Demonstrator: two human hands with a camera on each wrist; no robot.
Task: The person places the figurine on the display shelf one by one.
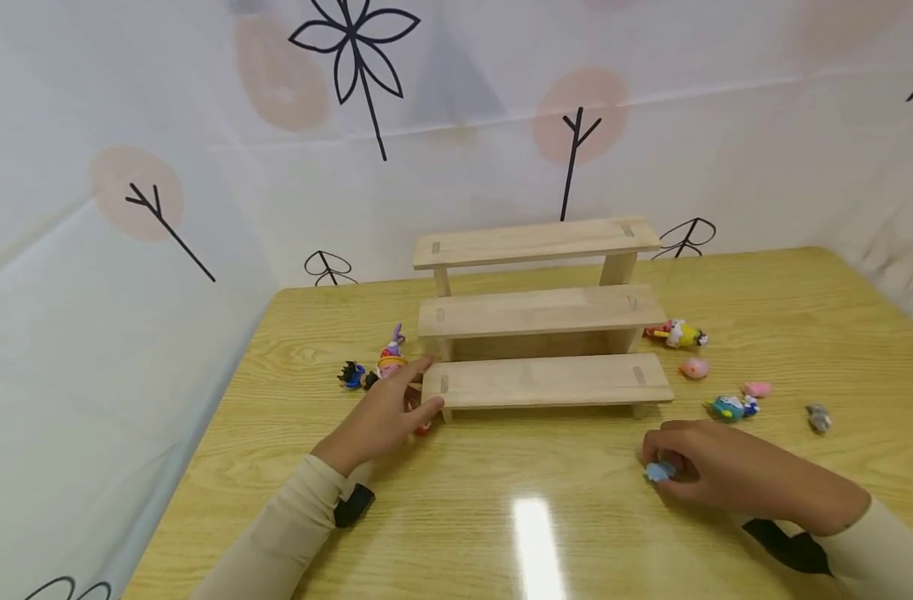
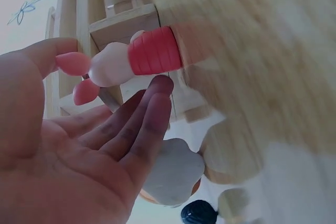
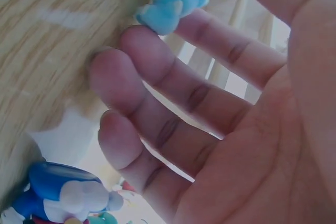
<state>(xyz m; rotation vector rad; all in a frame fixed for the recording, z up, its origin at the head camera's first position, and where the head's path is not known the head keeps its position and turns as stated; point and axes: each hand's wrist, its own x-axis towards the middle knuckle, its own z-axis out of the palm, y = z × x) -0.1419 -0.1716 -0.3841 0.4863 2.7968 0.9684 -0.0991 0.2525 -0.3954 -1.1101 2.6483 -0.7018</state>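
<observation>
A three-step wooden display stand (image 1: 546, 382) stands mid-table. My left hand (image 1: 381, 417) grips the left end of its lowest step, thumb at the front corner and index finger at the back one. Below that palm is a small toy figure (image 2: 155, 51) with a ridged red body and pink ears, largely hidden in the head view. At the front right, my right hand (image 1: 715, 467) pinches a small light-blue toy figure (image 1: 660, 472) between thumb and index finger, low over the tabletop. In the right wrist view its other fingers (image 3: 118, 80) are bent, their tips close to the wood.
Left of the stand lie a black-haired figure (image 1: 353, 375) and a purple-eared one (image 1: 391, 358). To its right are a yellow figure (image 1: 681, 334), a round pink piece (image 1: 694, 367), a teal figure (image 1: 726, 407), a smaller pink piece (image 1: 757, 389) and a grey figure (image 1: 819, 417). Printed cloth (image 1: 464, 175) hangs behind.
</observation>
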